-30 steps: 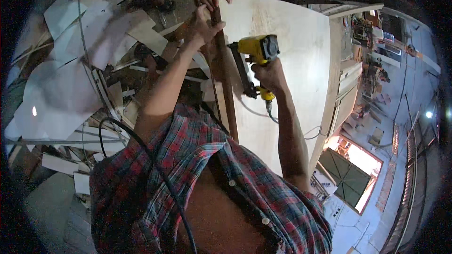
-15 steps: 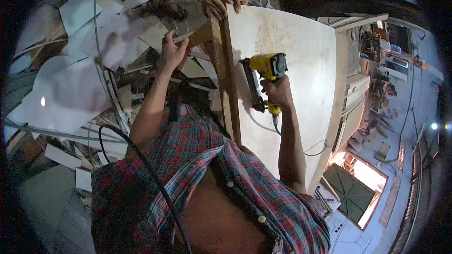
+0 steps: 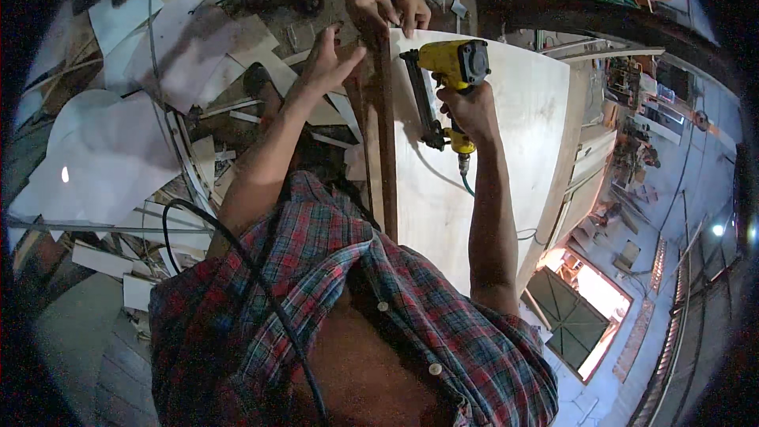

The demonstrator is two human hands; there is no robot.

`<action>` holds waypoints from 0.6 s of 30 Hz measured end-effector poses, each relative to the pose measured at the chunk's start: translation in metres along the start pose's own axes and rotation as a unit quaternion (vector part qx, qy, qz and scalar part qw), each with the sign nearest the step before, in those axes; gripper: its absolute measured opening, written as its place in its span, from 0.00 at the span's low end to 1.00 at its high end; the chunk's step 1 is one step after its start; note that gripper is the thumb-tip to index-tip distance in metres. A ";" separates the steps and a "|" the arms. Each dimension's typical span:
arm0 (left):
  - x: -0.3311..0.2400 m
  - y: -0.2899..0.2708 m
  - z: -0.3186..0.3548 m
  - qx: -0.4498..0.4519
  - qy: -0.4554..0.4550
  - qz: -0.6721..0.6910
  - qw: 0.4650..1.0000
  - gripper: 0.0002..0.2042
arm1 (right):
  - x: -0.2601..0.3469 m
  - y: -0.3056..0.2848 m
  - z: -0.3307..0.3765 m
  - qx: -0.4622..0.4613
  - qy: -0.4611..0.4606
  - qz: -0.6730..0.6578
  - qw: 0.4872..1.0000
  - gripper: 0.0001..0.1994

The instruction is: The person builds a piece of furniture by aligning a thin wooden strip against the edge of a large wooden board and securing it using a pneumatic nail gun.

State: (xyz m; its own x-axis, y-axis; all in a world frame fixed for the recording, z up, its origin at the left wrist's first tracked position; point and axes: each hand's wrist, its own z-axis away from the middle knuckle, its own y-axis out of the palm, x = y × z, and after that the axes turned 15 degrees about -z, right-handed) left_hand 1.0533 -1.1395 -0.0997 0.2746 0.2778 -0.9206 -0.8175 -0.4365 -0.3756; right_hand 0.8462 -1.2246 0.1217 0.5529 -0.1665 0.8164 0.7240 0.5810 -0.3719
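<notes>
My right hand is wrapped round the grip of a yellow and black nail gun, held over a pale wooden panel. A thin air hose leaves the bottom of its handle. My left hand has its fingers spread and thumb apart, with nothing in it. It is just left of the brown wooden strip along the panel's left edge. At the far end of that strip, another person's two hands touch the panel's corner.
White sheet offcuts and wood scraps lie over the floor on the left. A dark curved beam crosses behind the panel. On the right are stacked boards and a lit opening. A black cable hangs across my shirt.
My left hand has moved forward and right, toward the brown strip. The nail gun has shifted slightly forward in my right hand. The other person's hands have moved a little right.
</notes>
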 end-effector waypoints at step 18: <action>-0.046 0.008 0.006 0.142 -0.067 -0.002 0.988 0.40 | 0.014 -0.006 -0.020 0.022 0.037 -0.011 0.999 0.14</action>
State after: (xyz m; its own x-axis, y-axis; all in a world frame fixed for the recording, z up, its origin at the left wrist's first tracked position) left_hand 1.0309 -1.1504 -0.0600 0.2237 0.3988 -0.8893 -0.9306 -0.1838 -0.3165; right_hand 0.8583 -1.2463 0.1261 0.5678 -0.2373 0.7882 0.7185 0.6101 -0.3339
